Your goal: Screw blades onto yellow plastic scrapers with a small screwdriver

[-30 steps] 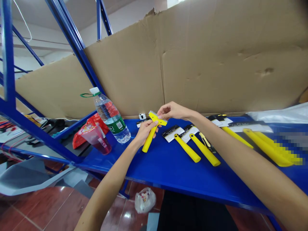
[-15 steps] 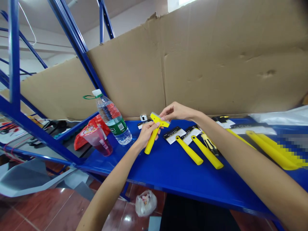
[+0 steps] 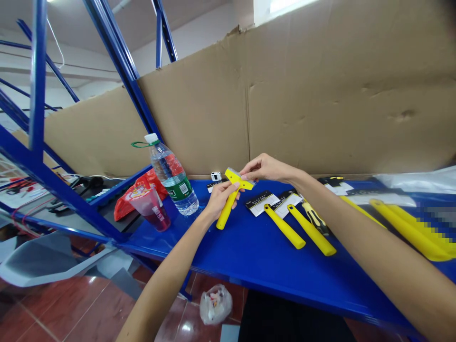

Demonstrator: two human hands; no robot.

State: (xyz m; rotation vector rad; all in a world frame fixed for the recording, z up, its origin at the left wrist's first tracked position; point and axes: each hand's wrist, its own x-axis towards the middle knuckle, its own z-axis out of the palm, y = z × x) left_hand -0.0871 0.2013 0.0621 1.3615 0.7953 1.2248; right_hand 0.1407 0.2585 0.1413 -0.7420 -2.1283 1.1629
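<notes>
A yellow scraper with a wide T-shaped head is held up over the blue table, its handle slanting down toward me. My left hand is closed around the neck of the scraper, thumb on top. At the right end of the head, my right hand pinches the edge with its fingertips; what lies exactly under them is too small to make out. To the right lie two yellow handles beside black-and-white cards. A yellow-and-black screwdriver is partly covered by my right forearm.
A large water bottle and a cup of red drink stand at left, near a red bag. More yellow handles lie at far right. Cardboard walls the back. A blue rack post rises at left.
The whole view has shifted slightly, with things appearing a little further right. Both hands keep nearly the same hold on the scraper.
</notes>
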